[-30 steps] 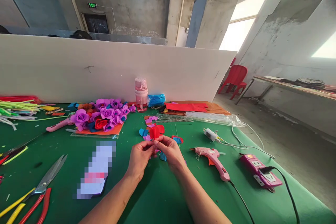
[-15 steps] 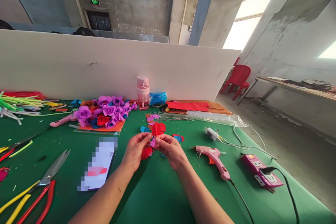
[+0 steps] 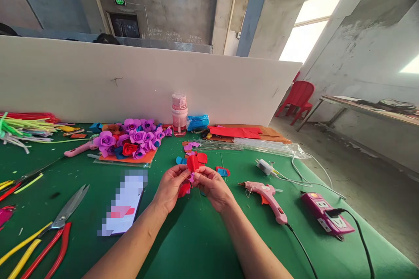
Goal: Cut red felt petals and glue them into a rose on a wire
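Observation:
Both hands pinch a small red paper petal (image 3: 192, 163) over the middle of the green table (image 3: 196, 244). My left hand (image 3: 169, 185) grips it from the left, fingers closed. From the right, my right hand (image 3: 211, 185) holds it between thumb and fingers. Loose red, purple and blue cut petals lie around and under the hands, including a blue petal (image 3: 181, 160) and a purple petal (image 3: 193, 144). A red and blue petal pair (image 3: 223, 171) lies just right of my right hand. My fingers hide part of the held petal.
A pink glue gun (image 3: 266, 198) and a magenta power strip (image 3: 327, 213) lie right, with cords. Left are a phone (image 3: 126, 205), scissors (image 3: 67, 209) and purple paper roses (image 3: 137, 137). A pink bottle (image 3: 179, 115) stands before the white partition (image 3: 147, 83). Thin wires (image 3: 222, 144) lie behind.
The fingers have shifted on the red petal, which has turned between them. The hands have moved slightly apart. The whole view has swung a little, so the table things appear further right.

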Tool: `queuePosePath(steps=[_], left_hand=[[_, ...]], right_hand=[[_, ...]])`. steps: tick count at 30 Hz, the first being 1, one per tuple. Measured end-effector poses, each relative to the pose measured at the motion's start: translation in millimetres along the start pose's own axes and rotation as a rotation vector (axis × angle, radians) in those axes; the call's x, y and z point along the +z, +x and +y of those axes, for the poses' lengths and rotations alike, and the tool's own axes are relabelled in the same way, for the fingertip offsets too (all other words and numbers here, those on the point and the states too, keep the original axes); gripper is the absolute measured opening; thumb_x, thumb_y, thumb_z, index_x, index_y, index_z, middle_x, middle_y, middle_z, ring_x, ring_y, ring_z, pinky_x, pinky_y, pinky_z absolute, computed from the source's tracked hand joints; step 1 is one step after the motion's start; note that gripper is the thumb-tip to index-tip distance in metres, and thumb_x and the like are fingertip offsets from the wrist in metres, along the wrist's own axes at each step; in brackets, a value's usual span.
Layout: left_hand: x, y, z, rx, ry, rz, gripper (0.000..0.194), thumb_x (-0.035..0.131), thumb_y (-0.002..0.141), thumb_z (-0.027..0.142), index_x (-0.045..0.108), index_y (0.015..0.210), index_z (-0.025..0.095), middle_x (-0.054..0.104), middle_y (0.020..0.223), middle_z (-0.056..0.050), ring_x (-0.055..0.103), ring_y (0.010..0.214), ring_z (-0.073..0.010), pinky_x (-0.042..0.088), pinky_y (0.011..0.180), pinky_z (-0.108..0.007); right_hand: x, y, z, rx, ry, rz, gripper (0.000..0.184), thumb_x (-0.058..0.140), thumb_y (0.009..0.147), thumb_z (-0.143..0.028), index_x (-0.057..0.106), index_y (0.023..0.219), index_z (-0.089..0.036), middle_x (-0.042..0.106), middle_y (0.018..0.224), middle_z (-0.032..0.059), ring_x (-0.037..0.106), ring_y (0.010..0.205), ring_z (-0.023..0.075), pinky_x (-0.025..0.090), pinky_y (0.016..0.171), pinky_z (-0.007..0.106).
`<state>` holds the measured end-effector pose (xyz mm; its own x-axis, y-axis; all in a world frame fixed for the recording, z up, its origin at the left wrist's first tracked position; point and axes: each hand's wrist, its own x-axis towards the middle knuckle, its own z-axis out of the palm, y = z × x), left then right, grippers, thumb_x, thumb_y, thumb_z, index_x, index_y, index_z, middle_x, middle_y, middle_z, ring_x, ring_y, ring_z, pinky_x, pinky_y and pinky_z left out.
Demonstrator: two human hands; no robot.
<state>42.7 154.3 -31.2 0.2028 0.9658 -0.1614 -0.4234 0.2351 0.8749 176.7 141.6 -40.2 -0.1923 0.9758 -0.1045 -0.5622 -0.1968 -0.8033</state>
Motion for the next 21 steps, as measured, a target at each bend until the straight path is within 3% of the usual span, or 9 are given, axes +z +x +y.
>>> queuePosePath(steps=[7, 17, 21], left_hand=[[-1.0, 0.1, -1.3, 0.011, 0.012, 0.016, 0.03, 0.079, 0.059, 0.034, 0.063, 0.076, 0.015, 0.064, 0.064, 0.001, 0.06, 0.053, -0.0124, 0.042, 0.043, -0.02], [-1.8, 1.5, -1.9, -0.004, 0.036, 0.028, 0.03, 0.079, 0.059, 0.033, 0.062, 0.077, 0.015, 0.062, 0.059, 0.002, 0.056, 0.047, -0.0105, 0.033, 0.035, -0.016], [-2.3, 2.5, -2.7, 0.002, 0.027, 0.023, 0.028, 0.079, 0.06, 0.031, 0.063, 0.077, 0.015, 0.063, 0.061, 0.001, 0.057, 0.051, -0.0104, 0.037, 0.039, -0.017]], right_hand=[[-1.0, -0.8, -0.5, 0.021, -0.019, 0.008, 0.027, 0.08, 0.058, -0.029, 0.064, 0.075, -0.016, 0.062, 0.063, -0.0029, 0.055, 0.052, 0.0074, 0.046, 0.062, 0.023], [-3.9, 0.2, 0.6, 0.03, -0.039, 0.014, 0.026, 0.079, 0.061, -0.031, 0.062, 0.076, -0.017, 0.06, 0.056, -0.0037, 0.056, 0.05, 0.008, 0.046, 0.058, 0.022], [-3.5, 0.1, 0.8, 0.022, -0.073, 0.035, 0.027, 0.08, 0.06, -0.032, 0.063, 0.075, -0.016, 0.062, 0.057, -0.003, 0.057, 0.05, 0.0085, 0.047, 0.058, 0.022]])
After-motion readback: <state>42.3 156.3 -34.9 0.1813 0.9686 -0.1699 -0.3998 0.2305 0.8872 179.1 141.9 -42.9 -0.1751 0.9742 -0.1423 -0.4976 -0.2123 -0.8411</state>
